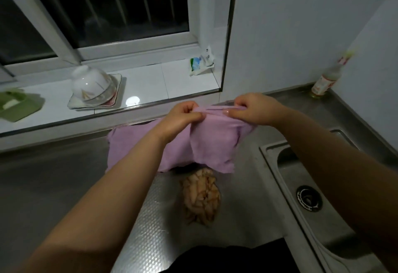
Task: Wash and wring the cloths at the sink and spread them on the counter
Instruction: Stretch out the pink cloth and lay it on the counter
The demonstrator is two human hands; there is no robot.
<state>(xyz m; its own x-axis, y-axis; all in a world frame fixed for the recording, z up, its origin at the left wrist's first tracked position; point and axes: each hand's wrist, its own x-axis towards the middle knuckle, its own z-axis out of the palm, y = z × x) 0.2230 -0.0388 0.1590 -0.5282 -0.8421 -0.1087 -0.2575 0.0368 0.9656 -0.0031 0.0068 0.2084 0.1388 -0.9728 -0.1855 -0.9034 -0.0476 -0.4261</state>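
Thin lilac cloth (pixel 212 143) hangs rumpled, both hands pinching.

two bare forearms reach in from the bottom corners, no sleeves showing on either. left hand (pixel 183 115) carries no ring, watch or band, and the right hand (pixel 253 109) is just as plain. nails are short and look unpainted, a thumbnail catching the light. down at the bottom edge, a strip of dark, black-looking clothing (pixel 232 257) on the torso.
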